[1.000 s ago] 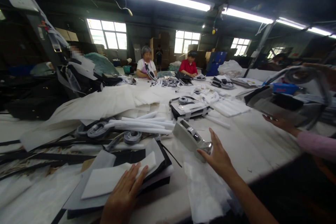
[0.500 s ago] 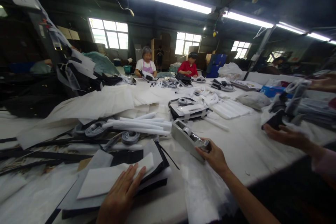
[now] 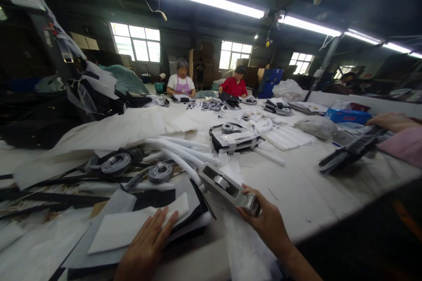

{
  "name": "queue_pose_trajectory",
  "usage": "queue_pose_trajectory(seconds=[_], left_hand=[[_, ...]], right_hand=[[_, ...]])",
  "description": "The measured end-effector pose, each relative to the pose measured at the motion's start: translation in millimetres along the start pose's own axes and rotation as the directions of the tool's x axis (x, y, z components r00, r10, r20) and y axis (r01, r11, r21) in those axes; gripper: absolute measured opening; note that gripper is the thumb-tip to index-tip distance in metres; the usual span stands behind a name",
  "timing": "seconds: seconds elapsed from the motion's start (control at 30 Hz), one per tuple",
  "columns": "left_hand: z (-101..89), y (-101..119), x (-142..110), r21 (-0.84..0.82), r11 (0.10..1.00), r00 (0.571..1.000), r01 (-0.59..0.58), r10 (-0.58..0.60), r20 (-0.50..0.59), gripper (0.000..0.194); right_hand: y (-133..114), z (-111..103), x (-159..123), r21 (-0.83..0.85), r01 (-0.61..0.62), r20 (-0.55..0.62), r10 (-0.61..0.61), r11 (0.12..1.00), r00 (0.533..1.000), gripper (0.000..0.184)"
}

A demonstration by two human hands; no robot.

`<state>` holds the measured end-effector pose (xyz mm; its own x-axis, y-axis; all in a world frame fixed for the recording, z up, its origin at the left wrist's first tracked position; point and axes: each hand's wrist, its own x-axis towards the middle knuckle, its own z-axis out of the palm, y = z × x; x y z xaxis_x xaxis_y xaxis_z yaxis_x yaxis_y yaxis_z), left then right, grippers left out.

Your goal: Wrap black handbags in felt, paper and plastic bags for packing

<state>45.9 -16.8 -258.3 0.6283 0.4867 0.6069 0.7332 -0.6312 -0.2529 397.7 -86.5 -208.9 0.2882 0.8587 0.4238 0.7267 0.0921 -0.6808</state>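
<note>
My left hand (image 3: 147, 246) lies flat, fingers stretched, on a white sheet (image 3: 132, 227) that tops a stack of grey and black pieces (image 3: 184, 193) at the table's near edge. My right hand (image 3: 265, 221) grips the near end of a grey tape dispenser (image 3: 227, 189), fingers wrapped round it. The dispenser rests on the white table (image 3: 313, 193) beside a bundle of white rolled tubes (image 3: 178, 149). A thin white sheet (image 3: 244, 250) lies under my right wrist.
Coiled grey straps (image 3: 115, 163) and black strips (image 3: 49, 195) lie to the left. A strapped black-and-white bundle (image 3: 235, 137) sits mid-table. At right a co-worker's pink-sleeved arm (image 3: 400, 140) is beside a dark flat object (image 3: 349, 153). Two people (image 3: 181, 81) work at the far end.
My right hand has closed on the tape dispenser and drawn it nearer and to the left. The co-worker at right has lowered the dark item to the table. My left hand stays put.
</note>
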Motion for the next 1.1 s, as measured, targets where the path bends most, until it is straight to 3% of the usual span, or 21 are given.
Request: queue_pose_trajectory(seconds=[0.33,0.47,0.73,0.9,1.1], left_hand=[[5.3,-2.2,-3.3,0.045,0.999,1.0,-0.025,0.025,0.003,0.072],[5.7,-3.2,-2.7,0.032,0.999,1.0,-0.023,0.022,0.012,0.071],[2.5,0.5,-0.5,-0.003,1.0,1.0,0.006,-0.006,0.002,0.069],[4.1,-0.2,-1.7,0.009,1.0,1.0,0.007,-0.007,-0.008,0.072],[7.7,0.0,-2.3,0.011,1.0,1.0,-0.009,0.009,-0.003,0.071]], right_hand=[[35.2,-5.0,-24.0,-0.146,0.175,-0.042,-0.183,0.974,0.982,0.031],[48.9,-7.2,-22.0,-0.141,0.173,-0.079,-0.186,0.975,0.979,0.032],[73.6,-24.7,-1.4,-0.086,-0.064,-0.148,0.05,0.994,0.988,0.044],[84.7,-35.7,7.8,-0.057,-0.208,-0.129,0.2,0.976,0.971,0.05],[102.5,-44.1,9.7,-0.013,-0.261,-0.092,0.259,0.965,0.961,0.068]])
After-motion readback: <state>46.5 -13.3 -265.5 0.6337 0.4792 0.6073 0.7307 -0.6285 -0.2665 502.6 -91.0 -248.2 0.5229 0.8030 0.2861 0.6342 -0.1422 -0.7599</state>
